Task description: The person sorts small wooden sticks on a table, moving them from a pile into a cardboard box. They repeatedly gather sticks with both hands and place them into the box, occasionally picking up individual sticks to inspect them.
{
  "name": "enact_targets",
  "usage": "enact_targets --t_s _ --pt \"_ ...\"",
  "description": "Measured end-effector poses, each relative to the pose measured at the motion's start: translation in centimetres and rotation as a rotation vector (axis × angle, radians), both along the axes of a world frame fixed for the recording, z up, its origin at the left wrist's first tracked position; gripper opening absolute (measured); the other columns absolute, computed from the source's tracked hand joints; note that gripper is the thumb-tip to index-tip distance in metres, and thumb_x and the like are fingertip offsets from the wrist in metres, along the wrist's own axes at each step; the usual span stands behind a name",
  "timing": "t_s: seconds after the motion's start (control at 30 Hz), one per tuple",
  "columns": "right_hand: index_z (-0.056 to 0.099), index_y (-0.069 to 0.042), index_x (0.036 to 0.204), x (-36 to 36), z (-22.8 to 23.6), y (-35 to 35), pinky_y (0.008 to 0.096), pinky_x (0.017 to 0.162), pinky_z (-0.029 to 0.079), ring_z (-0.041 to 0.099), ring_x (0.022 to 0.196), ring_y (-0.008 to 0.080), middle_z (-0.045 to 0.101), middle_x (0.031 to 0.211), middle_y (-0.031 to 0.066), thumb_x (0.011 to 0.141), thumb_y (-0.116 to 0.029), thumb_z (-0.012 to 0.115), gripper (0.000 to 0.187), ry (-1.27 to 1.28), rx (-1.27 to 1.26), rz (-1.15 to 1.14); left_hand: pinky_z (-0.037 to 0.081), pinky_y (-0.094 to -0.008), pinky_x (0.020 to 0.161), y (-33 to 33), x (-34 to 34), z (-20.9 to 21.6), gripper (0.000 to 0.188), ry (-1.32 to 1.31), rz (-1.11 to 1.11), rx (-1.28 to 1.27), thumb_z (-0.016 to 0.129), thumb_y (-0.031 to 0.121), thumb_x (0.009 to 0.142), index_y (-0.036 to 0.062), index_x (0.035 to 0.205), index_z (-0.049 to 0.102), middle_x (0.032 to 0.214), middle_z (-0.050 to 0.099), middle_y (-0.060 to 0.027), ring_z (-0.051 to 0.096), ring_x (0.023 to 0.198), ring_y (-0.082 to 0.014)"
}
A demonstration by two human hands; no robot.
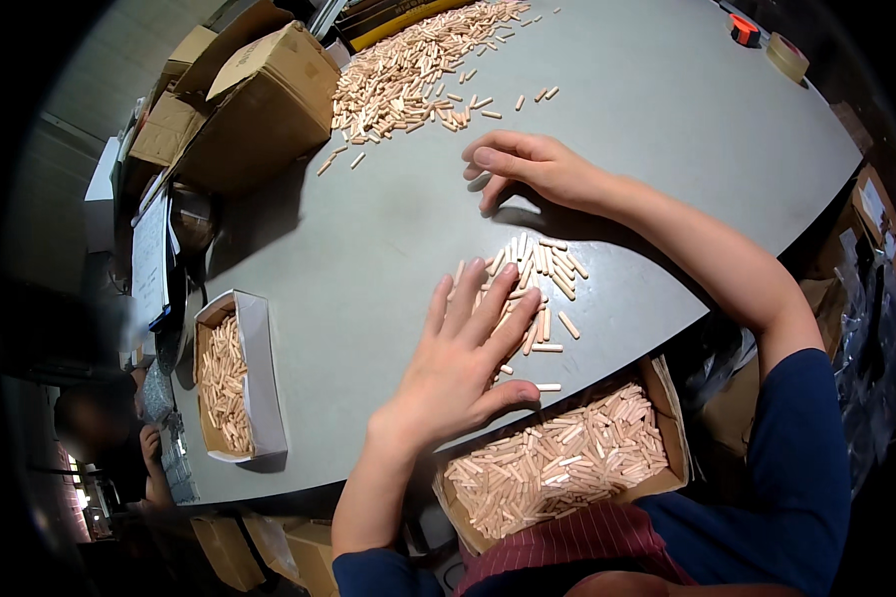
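My left hand (458, 348) lies spread and flat over a loose patch of small wooden dowel pins (560, 267) near the table's front edge. Its fingers cover part of that patch. Farther back, my right hand (533, 169) hovers above the grey tabletop with its fingers loosely bent and apart, and no dowel shows in it. Below the table edge, close to my body, a cardboard box (675, 423) is filled with many more dowel pins (558, 463). A big heap of the same pins (408, 75) spreads over the far side of the table.
On the left stands a white-sided open box (261, 373) of dowels. Behind it are a clipboard with papers (151, 261) and a large brown carton (259, 114). A tape measure (744, 30) and a tape roll (786, 58) lie far right. Another person's hand (151, 445) shows lower left.
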State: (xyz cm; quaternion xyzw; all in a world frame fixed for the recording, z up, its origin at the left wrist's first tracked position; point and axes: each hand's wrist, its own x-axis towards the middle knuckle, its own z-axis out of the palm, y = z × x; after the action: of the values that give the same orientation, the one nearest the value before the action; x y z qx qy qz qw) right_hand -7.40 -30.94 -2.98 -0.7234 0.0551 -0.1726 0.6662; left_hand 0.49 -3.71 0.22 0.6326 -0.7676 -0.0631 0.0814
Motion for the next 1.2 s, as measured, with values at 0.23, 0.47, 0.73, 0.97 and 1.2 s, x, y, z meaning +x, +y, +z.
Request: enact_targets --t_s 0.23,0.47,0.73,0.97,1.2 --pt "0.06 0.003 0.125 0.1 0.0 -0.4 0.0295 0.087 0.055 0.075 0.089 0.0177 0.067 0.119 0.0145 0.108 -0.042 0.054 0.049 -0.031 -0.031 0.041 0.009 -0.0621 0.124 0.9 0.4 0.1 0.079 0.036 -0.119 -0.072 0.042 0.074 0.096 0.0208 0.153 0.052 0.167 0.029 -0.0201 0.018 0.156 -0.0457" --pt "0.059 0.002 0.128 0.3 -0.4 -1.2 0.0277 0.09 0.053 0.073 0.087 0.0143 0.067 0.118 0.0156 0.109 -0.042 0.052 0.049 -0.025 -0.102 -0.017 0.024 -0.0505 0.123 5.4 1.5 0.0 0.066 0.54 0.306 -0.343 0.045 0.046 0.108 -0.0021 0.154 0.044 0.162 0.038 -0.0247 0.033 0.151 -0.0446" --pt "0.06 0.002 0.126 0.4 -0.8 -1.1 0.0278 0.087 0.055 0.074 0.088 0.0148 0.067 0.116 0.0135 0.107 -0.048 0.054 0.053 -0.039 -0.108 -0.042 0.025 -0.0534 0.122 11.3 -1.6 -1.8 0.071 0.152 0.528 -0.179 0.058 0.024 0.1 -0.0103 0.156 0.031 0.16 0.036 -0.0298 0.033 0.149 -0.0466" --pt "0.058 0.002 0.129 0.7 -1.0 -1.2 0.0291 0.09 0.054 0.073 0.092 0.0157 0.067 0.116 0.0137 0.108 -0.044 0.054 0.051 -0.057 -0.088 -0.011 0.021 -0.0533 0.124 11.9 -3.0 -2.2 0.076 -0.065 0.46 -0.15 0.061 0.038 0.099 -0.008 0.154 0.037 0.16 0.039 -0.0269 0.035 0.15 -0.0427" --pt "0.059 0.004 0.132 0.5 -1.1 -1.6 0.0286 0.096 0.051 0.072 0.098 0.0152 0.068 0.112 0.0111 0.11 -0.038 0.052 0.047 -0.041 -0.131 -0.032 0.027 -0.0542 0.122 11.0 -3.1 -1.4 0.069 0.133 0.362 -0.206 0.066 0.018 0.09 -0.0078 0.15 0.044 0.153 0.048 -0.0273 0.043 0.145 -0.0437"
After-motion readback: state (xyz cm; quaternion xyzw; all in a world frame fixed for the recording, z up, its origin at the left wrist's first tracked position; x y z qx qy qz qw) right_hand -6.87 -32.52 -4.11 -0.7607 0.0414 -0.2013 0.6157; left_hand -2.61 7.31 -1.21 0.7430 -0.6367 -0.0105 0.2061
